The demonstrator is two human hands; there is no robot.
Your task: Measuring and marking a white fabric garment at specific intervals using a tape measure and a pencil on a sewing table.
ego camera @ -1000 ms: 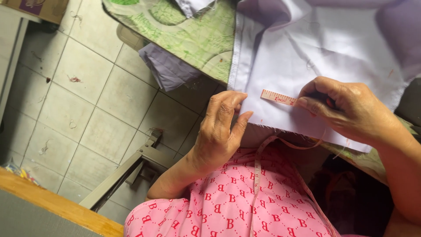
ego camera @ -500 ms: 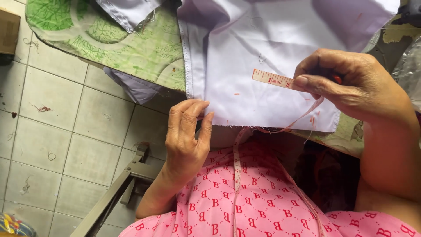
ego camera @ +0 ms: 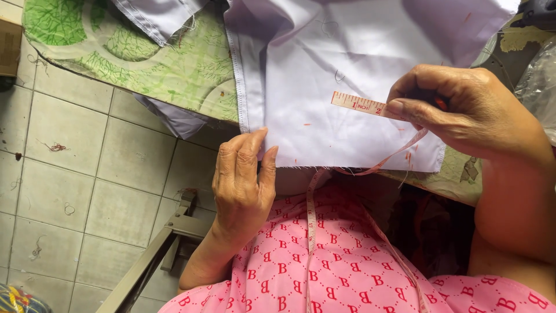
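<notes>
A pale lilac piece of cloth (ego camera: 347, 64) lies on a table with a green patterned cover (ego camera: 150, 64). My left hand (ego camera: 242, 182) rests with its fingertips on the cloth's lower left corner, fingers together, holding nothing. My right hand (ego camera: 463, 110) pinches the end of a pink measuring tape (ego camera: 359, 104) against the cloth, and something red shows between its fingers. The tape loops down over the cloth's raw lower edge and hangs across my pink patterned shirt (ego camera: 324, 272).
A second scrap of pale cloth (ego camera: 159, 17) lies at the table's top left, and another hangs off the table's edge (ego camera: 174, 119). Grey floor tiles (ego camera: 87, 174) fill the left side. A metal frame bar (ego camera: 150, 261) slants below my left arm.
The view has shifted, so cloth and hands sit further left in the picture. My left hand has slid to the cloth's lower left corner. My right hand keeps pinching the tape.
</notes>
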